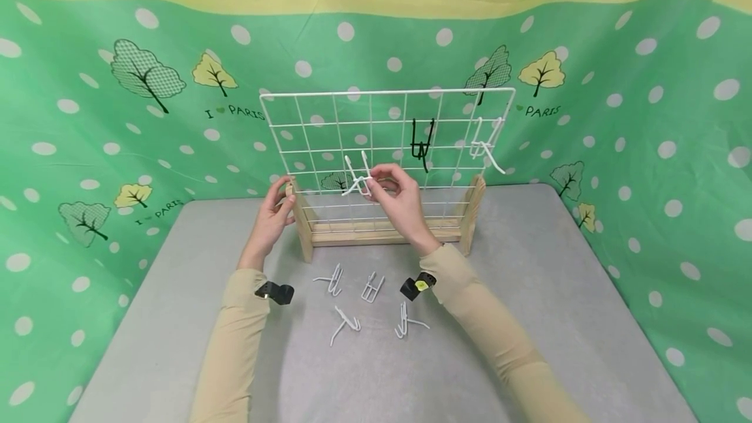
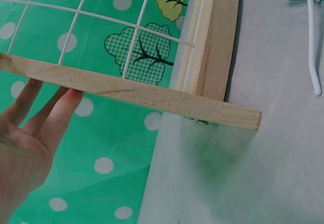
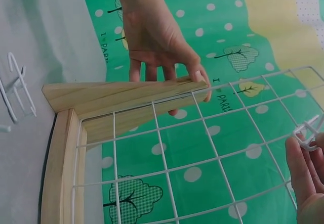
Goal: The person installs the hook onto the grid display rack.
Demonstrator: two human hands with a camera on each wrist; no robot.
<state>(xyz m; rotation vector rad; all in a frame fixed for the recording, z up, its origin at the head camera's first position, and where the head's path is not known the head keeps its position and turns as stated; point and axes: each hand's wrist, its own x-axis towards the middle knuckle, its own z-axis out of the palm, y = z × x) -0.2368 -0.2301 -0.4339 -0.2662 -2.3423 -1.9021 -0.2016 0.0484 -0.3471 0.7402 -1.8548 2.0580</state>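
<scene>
My right hand pinches a white wire hook in front of the white wire grid, its two prongs pointing up. In the right wrist view, that hook sits at the fingertips, close to the wires. At the grid's left side, my left hand holds the top of the wooden side post, thumb near the top end and fingers reaching around it. The left wrist view has the left hand's fingers against the post.
A black hook and another white hook hang on the grid's right half. Several white hooks, among them one at the left and one at the right, lie on the grey table. A wooden bar joins the posts.
</scene>
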